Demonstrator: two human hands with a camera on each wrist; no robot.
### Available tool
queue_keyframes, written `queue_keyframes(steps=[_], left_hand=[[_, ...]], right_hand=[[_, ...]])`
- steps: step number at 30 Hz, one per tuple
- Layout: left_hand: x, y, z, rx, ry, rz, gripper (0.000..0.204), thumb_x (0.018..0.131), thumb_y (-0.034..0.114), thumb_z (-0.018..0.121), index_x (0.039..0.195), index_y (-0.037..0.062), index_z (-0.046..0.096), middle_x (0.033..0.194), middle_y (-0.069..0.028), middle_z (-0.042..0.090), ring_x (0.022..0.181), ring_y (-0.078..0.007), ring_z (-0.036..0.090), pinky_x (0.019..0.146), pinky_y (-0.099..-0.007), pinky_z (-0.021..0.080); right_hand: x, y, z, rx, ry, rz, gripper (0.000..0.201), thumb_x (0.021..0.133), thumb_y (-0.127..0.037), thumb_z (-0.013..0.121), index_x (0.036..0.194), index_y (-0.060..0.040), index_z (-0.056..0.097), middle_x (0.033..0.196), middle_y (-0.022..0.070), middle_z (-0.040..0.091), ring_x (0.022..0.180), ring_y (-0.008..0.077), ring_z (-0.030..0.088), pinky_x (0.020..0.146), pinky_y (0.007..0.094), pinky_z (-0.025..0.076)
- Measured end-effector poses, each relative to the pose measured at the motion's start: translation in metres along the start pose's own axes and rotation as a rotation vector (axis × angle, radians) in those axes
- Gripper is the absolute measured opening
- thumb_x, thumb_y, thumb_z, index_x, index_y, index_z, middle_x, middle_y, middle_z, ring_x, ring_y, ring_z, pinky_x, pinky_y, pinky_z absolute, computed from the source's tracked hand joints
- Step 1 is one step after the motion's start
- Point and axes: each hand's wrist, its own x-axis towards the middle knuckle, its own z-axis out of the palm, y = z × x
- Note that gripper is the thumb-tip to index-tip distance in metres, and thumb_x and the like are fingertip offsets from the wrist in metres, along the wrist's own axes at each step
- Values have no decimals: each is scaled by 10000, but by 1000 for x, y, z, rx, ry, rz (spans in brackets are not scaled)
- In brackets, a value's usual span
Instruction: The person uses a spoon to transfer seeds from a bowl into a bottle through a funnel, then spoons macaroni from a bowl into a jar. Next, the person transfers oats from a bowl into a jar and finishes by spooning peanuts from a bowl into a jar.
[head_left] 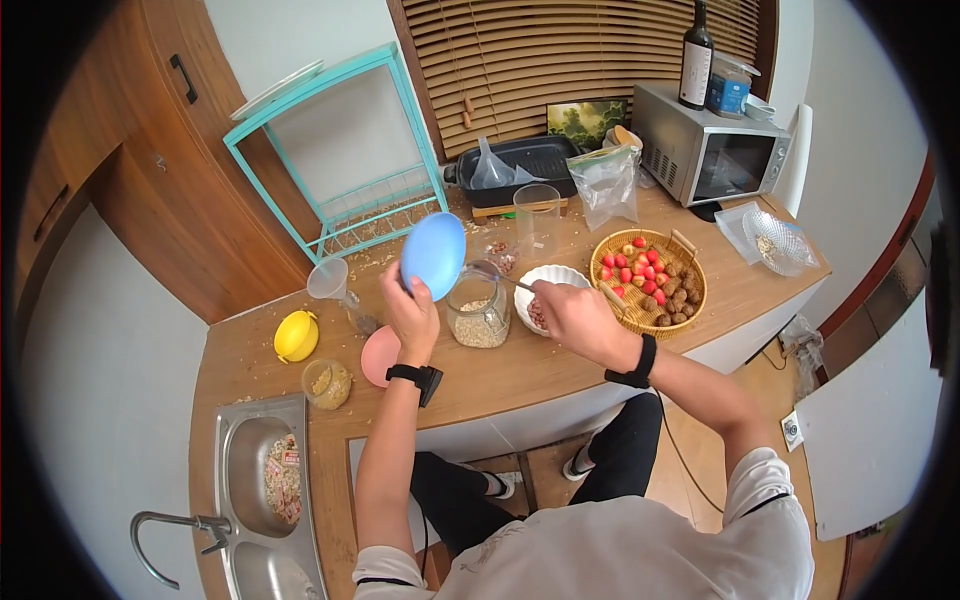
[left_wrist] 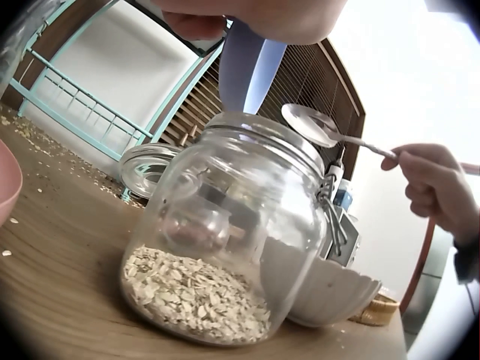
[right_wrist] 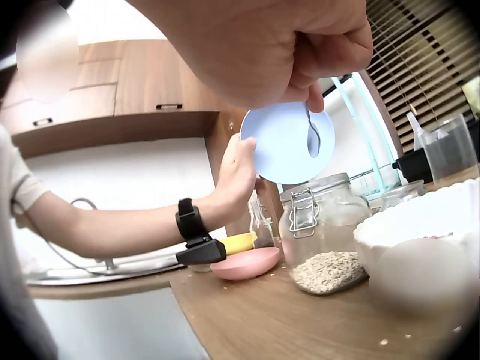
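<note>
My left hand (head_left: 411,318) grips a blue bowl (head_left: 434,255) by its edge, tilted steeply on its side over the mouth of a clip-top glass jar (left_wrist: 225,165). Rolled oats (left_wrist: 195,296) fill the bottom of that jar. My right hand (head_left: 575,320) pinches the handle of a metal spoon (left_wrist: 311,124), whose head is by the blue bowl, above the jar's rim. In the right wrist view the bowl's inner face looks bare. Beside the jar stands a white fluted bowl (left_wrist: 330,292) with reddish nuts (head_left: 537,314) in it.
A pink bowl (head_left: 380,356), a yellow bowl (head_left: 296,337) and another filled jar (head_left: 327,384) are left of the oat jar, near the sink (head_left: 232,470). On the right is a wicker basket (head_left: 603,245) of red fruit and walnuts. Behind stands a clear beaker (head_left: 538,220).
</note>
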Motion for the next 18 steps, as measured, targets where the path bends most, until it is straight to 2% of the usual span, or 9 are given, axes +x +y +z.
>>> queue_keyframes(steps=[2,3,5,6,9,11,12,14,18], left_hand=[[6,-2,4,-38,79,-80,362,1006,243,478,1260,-15,470,1161,-223,572,1001,-369,597,867,-474,464],[10,-7,6,-76,124,-202,358,1011,232,469,1253,-31,467,1166,-235,572,1030,-361,584,898,-462,447],[18,-10,7,-122,168,-421,356,1021,229,444,1233,-55,477,1197,-258,562,1067,-358,558,940,-452,423],[20,-16,10,-119,166,-422,356,1021,229,444,1233,-55,477,1197,-258,562,1067,-358,558,940,-452,423],[19,-62,24,-34,273,-431,394,1016,283,413,1149,-72,522,1050,-230,612,923,-349,602,839,-436,473],[25,-87,22,-214,56,-932,396,996,375,400,954,6,535,737,-82,535,579,-197,540,468,-353,405],[23,-88,24,-210,51,-928,396,996,375,400,954,6,535,737,-82,535,579,-197,540,468,-353,405],[22,-75,18,-214,-53,-1032,388,979,409,406,868,49,500,633,-23,440,435,-134,422,350,-294,247],[14,-96,19,-199,-70,-1168,409,990,412,397,902,32,522,667,-42,481,463,-146,451,366,-300,289]], right_hand=[[-9,3,-3,221,41,199,126,930,-102,568,982,2,613,737,195,659,620,380,655,574,454,526],[-16,5,-3,223,40,200,126,930,-102,568,982,2,613,737,195,659,620,380,655,574,454,526],[-32,9,-2,397,60,427,199,995,-167,539,1058,-1,630,797,204,680,681,380,672,631,445,521],[-40,12,1,400,59,429,199,995,-167,539,1058,-1,630,797,204,680,681,380,672,631,445,521],[-67,19,11,456,106,522,229,1015,-190,527,1095,-2,631,793,203,675,675,327,664,646,396,510],[-88,23,18,518,224,624,229,1024,-196,513,1067,-2,627,740,180,639,643,272,622,648,366,487],[-96,30,23,522,230,628,229,1024,-196,513,1067,-2,627,740,180,639,643,272,622,648,366,487],[-108,43,30,511,216,653,231,1030,-206,499,1030,-9,619,691,140,587,593,240,560,615,352,457],[-123,62,35,528,176,651,238,1032,-214,484,986,-13,602,663,129,551,582,241,550,598,362,445]])
